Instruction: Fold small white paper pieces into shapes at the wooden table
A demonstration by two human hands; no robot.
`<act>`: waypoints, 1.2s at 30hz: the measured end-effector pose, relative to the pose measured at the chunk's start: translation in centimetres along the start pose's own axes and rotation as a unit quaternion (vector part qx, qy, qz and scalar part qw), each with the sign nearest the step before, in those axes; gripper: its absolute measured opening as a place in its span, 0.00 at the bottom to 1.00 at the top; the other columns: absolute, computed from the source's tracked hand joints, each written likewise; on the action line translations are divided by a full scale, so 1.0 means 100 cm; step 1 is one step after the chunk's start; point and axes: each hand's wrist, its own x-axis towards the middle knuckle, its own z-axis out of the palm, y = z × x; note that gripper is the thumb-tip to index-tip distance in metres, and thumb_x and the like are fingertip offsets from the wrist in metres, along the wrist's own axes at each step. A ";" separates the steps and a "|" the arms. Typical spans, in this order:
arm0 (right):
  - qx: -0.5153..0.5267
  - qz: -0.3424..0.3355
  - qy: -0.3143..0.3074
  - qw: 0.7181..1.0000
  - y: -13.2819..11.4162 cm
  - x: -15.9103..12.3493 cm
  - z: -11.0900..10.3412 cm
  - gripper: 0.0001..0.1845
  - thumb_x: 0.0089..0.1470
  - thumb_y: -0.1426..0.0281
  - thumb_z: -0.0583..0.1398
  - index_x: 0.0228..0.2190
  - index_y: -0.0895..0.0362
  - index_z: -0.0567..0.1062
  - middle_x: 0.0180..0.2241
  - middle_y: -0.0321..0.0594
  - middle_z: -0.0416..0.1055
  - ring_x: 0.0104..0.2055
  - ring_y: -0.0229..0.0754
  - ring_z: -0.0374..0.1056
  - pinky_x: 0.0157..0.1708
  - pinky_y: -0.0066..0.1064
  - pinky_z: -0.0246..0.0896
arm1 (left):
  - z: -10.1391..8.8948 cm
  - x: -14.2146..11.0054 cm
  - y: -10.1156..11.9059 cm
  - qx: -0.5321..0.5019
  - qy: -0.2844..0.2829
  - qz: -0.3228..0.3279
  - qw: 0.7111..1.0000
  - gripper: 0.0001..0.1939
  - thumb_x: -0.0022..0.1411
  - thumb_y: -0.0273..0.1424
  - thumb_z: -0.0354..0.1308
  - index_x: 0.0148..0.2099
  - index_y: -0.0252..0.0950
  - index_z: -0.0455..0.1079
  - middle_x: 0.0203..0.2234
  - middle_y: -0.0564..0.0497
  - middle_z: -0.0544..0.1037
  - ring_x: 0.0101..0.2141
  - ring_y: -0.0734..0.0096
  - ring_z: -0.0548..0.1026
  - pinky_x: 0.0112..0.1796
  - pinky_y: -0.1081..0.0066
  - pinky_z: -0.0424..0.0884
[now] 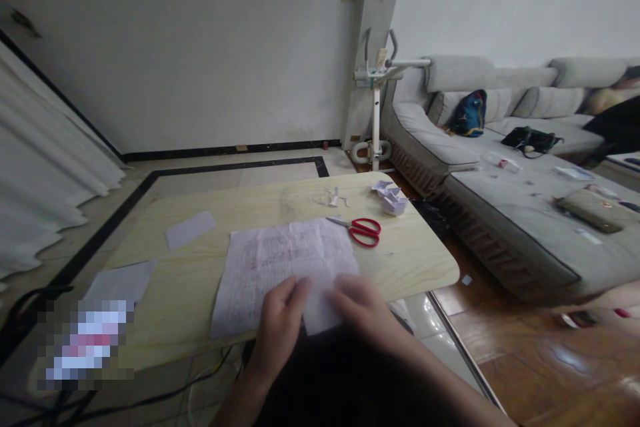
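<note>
Between my hands, near the table's front edge, is a small plain white sheet of paper (318, 312). My left hand (283, 313) is closed with thumb and fingers on the sheet's left side. At its right side my right hand (363, 303) has its fingers curled on the paper, blurred by motion. Under and beyond them lies a large creased printed sheet (270, 257) with red marks. Red-handled scissors (365, 230) rest at its far right corner, blades pointing left.
Folded paper pieces (391, 199) and thin paper scraps (333, 198) lie on the far part of the wooden table (420, 260). White slips (191, 230) are at the left, beside a blurred-out patch. A grey sofa (500, 227) stands right; a person (617, 103) is there.
</note>
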 end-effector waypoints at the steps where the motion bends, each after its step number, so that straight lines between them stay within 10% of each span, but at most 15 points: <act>1: -0.003 -0.001 -0.005 1.000 0.000 0.000 0.000 0.18 0.57 0.60 0.56 0.20 0.56 0.61 0.20 0.31 0.54 0.24 0.35 0.53 0.23 0.27 0.49 | 0.001 0.000 0.001 -0.006 0.008 0.005 1.000 0.19 0.60 0.42 0.53 0.22 0.38 0.60 0.17 0.57 0.62 0.22 0.72 0.63 0.22 0.75 0.62; 7: 0.043 0.003 0.021 0.999 0.003 0.000 0.003 0.19 0.55 0.59 0.57 0.20 0.55 0.60 0.21 0.31 0.54 0.24 0.35 0.53 0.23 0.27 0.49 | 0.002 -0.002 -0.002 -0.004 0.062 -0.009 0.998 0.17 0.60 0.43 0.53 0.23 0.39 0.62 0.19 0.53 0.68 0.26 0.67 0.69 0.25 0.73 0.67; 13: 0.071 -0.004 0.098 0.993 0.011 0.004 0.000 0.20 0.54 0.57 0.58 0.19 0.55 0.60 0.19 0.30 0.53 0.24 0.35 0.53 0.23 0.27 0.48 | 0.006 -0.003 -0.008 -0.027 -0.111 0.013 0.993 0.17 0.64 0.40 0.51 0.25 0.38 0.63 0.17 0.57 0.68 0.19 0.72 0.71 0.20 0.77 0.66; 36: 0.023 -0.028 0.128 0.991 0.024 0.009 -0.004 0.08 0.53 0.65 0.61 0.29 0.58 0.71 0.24 0.33 0.66 0.25 0.37 0.62 0.25 0.27 0.58 | 0.002 -0.003 -0.009 0.017 -0.136 0.041 0.990 0.14 0.63 0.40 0.55 0.28 0.37 0.67 0.20 0.57 0.69 0.23 0.73 0.68 0.24 0.76 0.62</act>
